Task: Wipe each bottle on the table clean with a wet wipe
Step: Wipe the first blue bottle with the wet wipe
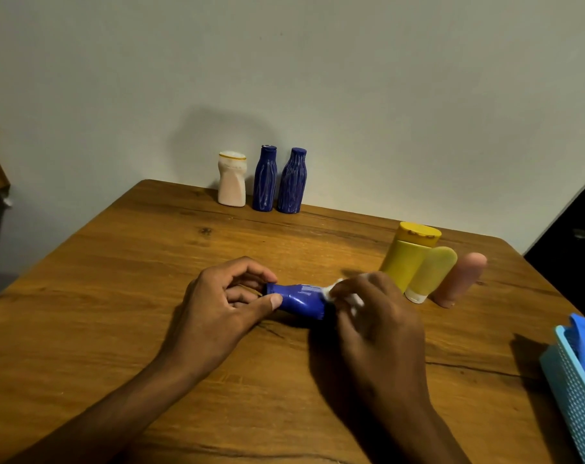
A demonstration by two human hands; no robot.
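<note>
Wooden table: left hand gripping blue bottle, right hand pinching wet wipe.

Both forearms are bare, with no sleeves, rings or watch.

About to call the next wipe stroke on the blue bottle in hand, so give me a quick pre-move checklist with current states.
1. Left hand grips the neck end of the held blue bottle: ok.
2. Right hand holds the wet wipe against the bottle: ok.
3. Bottle lies on its side, low over the table: ok.
4. Whether the bottle's underside is wiped: cannot tell.
5. Cream bottle and two blue bottles at the far edge stand upright: ok.
6. Yellow bottle stands just beyond the right hand, apart from it: ok.
</note>
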